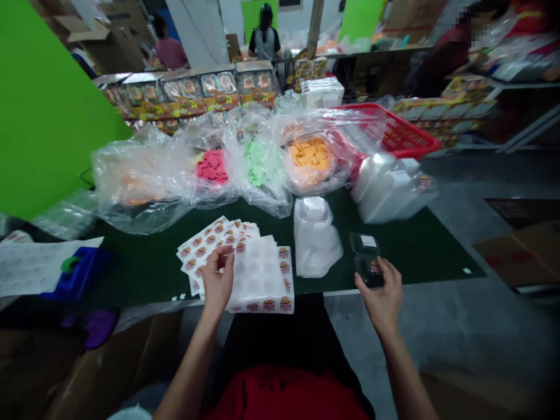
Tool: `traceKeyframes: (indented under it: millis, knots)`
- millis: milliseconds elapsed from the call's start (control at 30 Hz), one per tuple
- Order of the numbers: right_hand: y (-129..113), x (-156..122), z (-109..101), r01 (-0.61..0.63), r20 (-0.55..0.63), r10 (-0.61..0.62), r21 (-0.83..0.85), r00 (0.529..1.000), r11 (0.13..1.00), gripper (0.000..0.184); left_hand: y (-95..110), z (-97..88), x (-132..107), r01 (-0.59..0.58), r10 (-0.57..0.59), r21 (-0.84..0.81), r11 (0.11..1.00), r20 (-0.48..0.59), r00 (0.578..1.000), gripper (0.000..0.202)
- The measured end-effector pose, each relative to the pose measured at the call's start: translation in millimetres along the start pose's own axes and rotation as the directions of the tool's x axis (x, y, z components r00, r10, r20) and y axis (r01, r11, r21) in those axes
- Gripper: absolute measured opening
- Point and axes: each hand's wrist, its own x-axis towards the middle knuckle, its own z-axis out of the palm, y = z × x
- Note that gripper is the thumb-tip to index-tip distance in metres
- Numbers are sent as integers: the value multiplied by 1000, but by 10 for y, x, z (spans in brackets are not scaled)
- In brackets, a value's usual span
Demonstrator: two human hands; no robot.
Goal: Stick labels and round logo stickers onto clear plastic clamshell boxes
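Observation:
My left hand (219,279) is over the sticker sheets, its thumb and fingers curled together in a pinch. Whatever is between the fingertips, if anything, is too small to make out. Burger-print sticker sheets (205,242) lie fanned beneath it, with a partly peeled white backing sheet (258,271) on top. On the right, my right hand (385,291) grips the near sides of an opened clear plastic clamshell box (366,251) between thumb and fingers. The box bears a white label at the far end and a burger sticker at the near end.
Nested clear boxes (315,239) stand mid-table, with another stack (391,189) to the right. Bags of pink pieces (212,166), green pieces (256,163) and orange pieces (310,154) line the back. Behind are a red basket (406,131) and packaged sets (219,87). A blue tape dispenser (76,277) sits left.

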Motion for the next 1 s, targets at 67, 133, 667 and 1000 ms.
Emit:
traceKeyframes:
  millis: [67,133,667,1000]
  knots:
    - [136,-92,67,22,78,-18,-53,997,998,65,-141,-102,-7,17,-17,40,999,-5,1000,36]
    - [127,-142,80,24,117,-13,-98,993,995,71,-241,-171,-17,10,-11,93,996,5,1000,35]
    - [-1693,-763,883,-20,565,-271,455,779,890,23,-824,11,-440,-580,410,383,719,441,799,40]
    - [-1976,-598,1587,-780,848,180,348,499,520,76,-792,-236,-694,-714,670,350,607,259,696,53]
